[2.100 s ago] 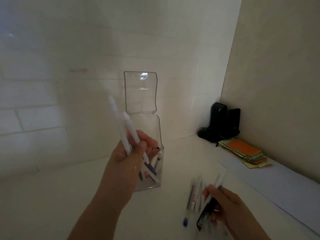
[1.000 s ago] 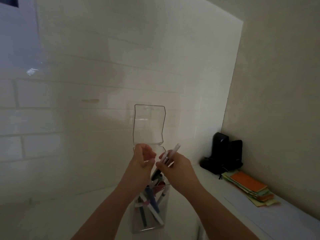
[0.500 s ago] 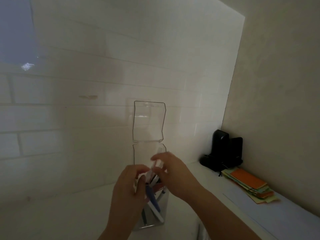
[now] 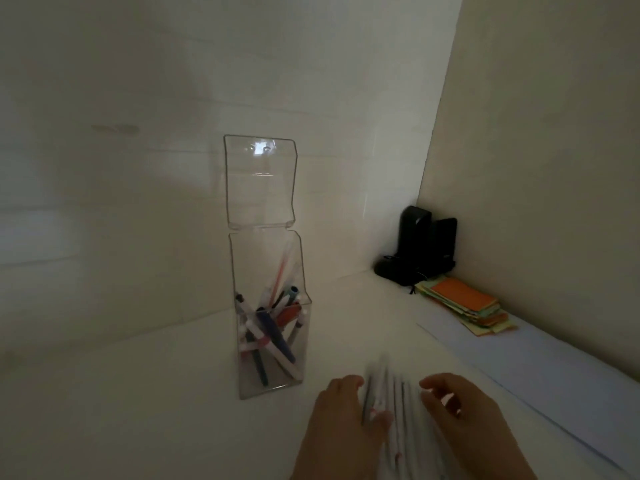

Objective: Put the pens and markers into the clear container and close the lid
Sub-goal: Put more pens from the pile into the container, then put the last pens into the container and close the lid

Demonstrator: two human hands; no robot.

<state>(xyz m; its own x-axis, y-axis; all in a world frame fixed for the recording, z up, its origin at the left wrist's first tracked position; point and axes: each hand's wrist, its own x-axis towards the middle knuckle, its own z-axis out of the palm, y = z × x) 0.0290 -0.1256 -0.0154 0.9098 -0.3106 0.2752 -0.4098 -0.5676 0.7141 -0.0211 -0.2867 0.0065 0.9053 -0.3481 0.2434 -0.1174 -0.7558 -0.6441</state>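
A blurred row of pens on the white worktop is flanked by both hands. The left hand is laid against its left side, fingers loosely curled; the right hand is curved, fingers spread. The clear container, lid raised, is seen left of the hands, holding markers. No writing can be read.

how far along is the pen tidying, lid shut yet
Partly done. Several pens and markers already stand inside the clear container. Both hands, left hand and right hand, are at a blurred bunch of loose pens on the white table; whether either has gripped any is unclear. Left: getting those pens in and closing the lid, which stands upright and open.
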